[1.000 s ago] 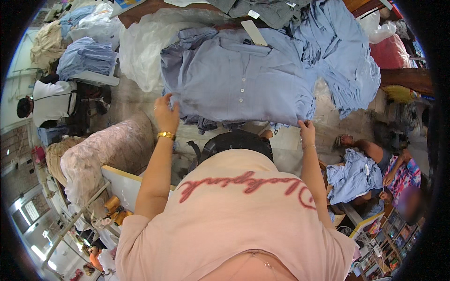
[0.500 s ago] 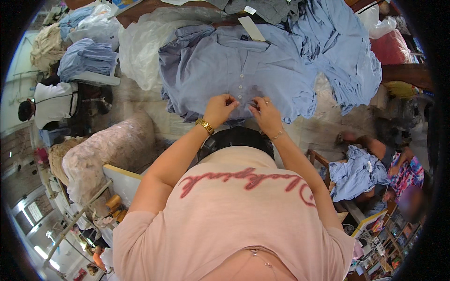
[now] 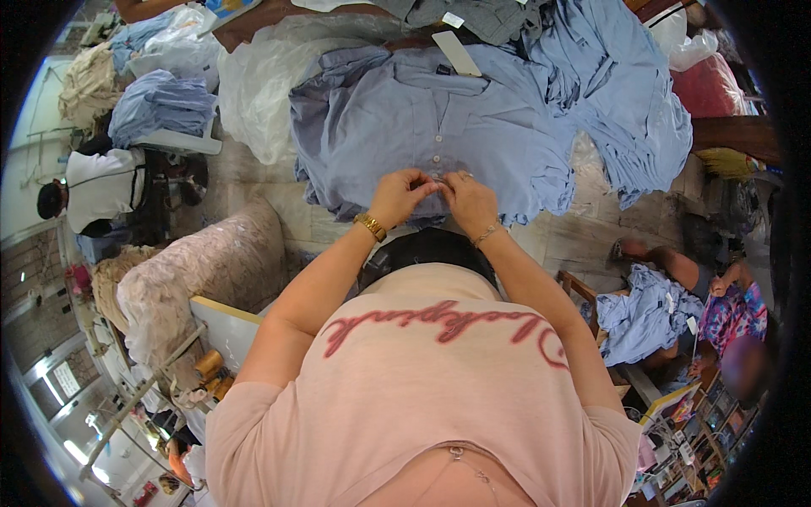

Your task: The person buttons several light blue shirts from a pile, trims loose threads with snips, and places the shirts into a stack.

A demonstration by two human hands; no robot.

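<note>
A light blue shirt (image 3: 372,127) lies spread in front of me on a stack of similar blue garments, its collar at the far side. White buttons (image 3: 437,159) run down its front placket. My left hand (image 3: 400,198) is closed in a pinch on the placket at the lower buttons. My right hand (image 3: 470,203) pinches the same spot from the other side, the fingertips of both hands nearly touching. The bit of cloth or button between them is mostly hidden by the fingers. A white card tag (image 3: 457,54) rests by the collar.
Blue garments (image 3: 621,110) hang in a heap at right, clear plastic (image 3: 258,93) lies at left. A large wrapped bundle (image 3: 203,262) stands on the left floor. One person (image 3: 106,188) sits far left; another (image 3: 733,313) at right has blue cloth (image 3: 646,313) nearby.
My right hand has moved left to meet the left hand at the placket, closing the gap between them. The left hand has barely moved.
</note>
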